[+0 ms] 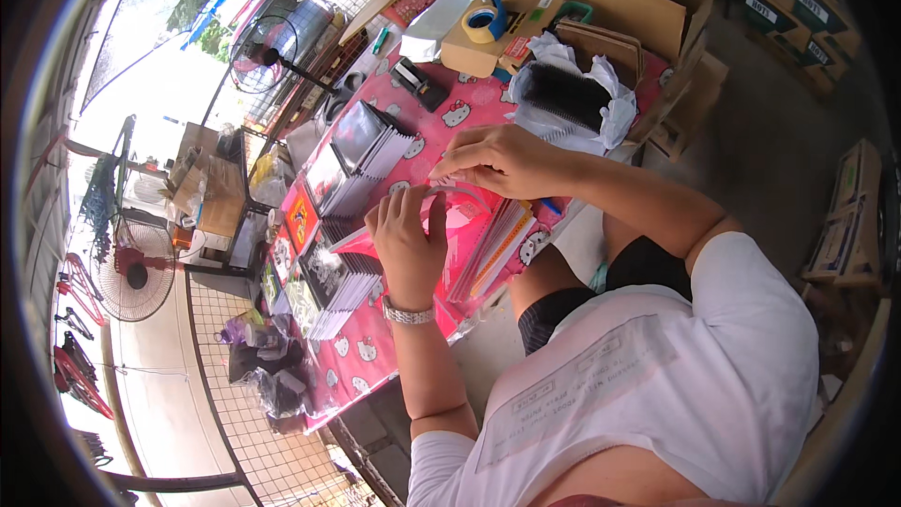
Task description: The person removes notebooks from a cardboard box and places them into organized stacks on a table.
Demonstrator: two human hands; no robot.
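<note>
Both my hands are over a pink notebook (pixel 469 216) on the table. My left hand (pixel 409 237), with a metal watch on the wrist, curls its fingers and thumb over the edge of a clear plastic sheet (pixel 477 192). My right hand (pixel 496 160) pinches the same sheet farther back; its fingertips are close together. Under and beside the notebook is a stack of booklets (pixel 495 253), page edges facing me. Spiral-bound notebooks (pixel 360 164) with dark and picture covers stand in several piles left of my hands.
A pink patterned cloth (pixel 364 357) covers the table. Behind my right hand lie a black spiral-bound stack (pixel 566 97) in white wrapping, a tape roll (pixel 483 23) on a cardboard box (pixel 519 0), and a black stapler-like tool (pixel 419 84). Fans (pixel 136 272) stand at left.
</note>
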